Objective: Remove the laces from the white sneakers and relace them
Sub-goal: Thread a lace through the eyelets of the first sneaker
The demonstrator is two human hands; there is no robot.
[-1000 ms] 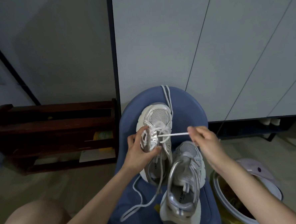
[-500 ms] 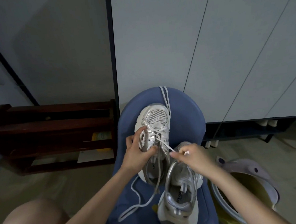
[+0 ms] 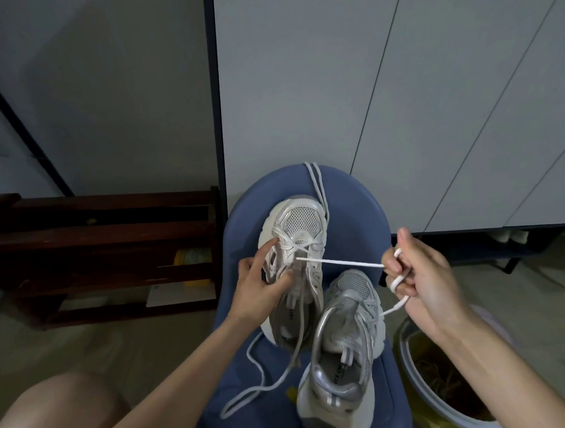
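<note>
I see two white sneakers on a blue chair (image 3: 350,206). The far sneaker (image 3: 295,262) lies left of the near sneaker (image 3: 342,352). My left hand (image 3: 257,289) grips the far sneaker at its lacing, fingers curled round the side. My right hand (image 3: 420,278) pinches the lace (image 3: 340,263), which runs taut from that shoe's eyelets to my fingers and loops round them. A loose lace (image 3: 254,377) trails near on the seat. A bin (image 3: 427,393) stands right; a dark wooden rack (image 3: 95,251) stands left.
</note>
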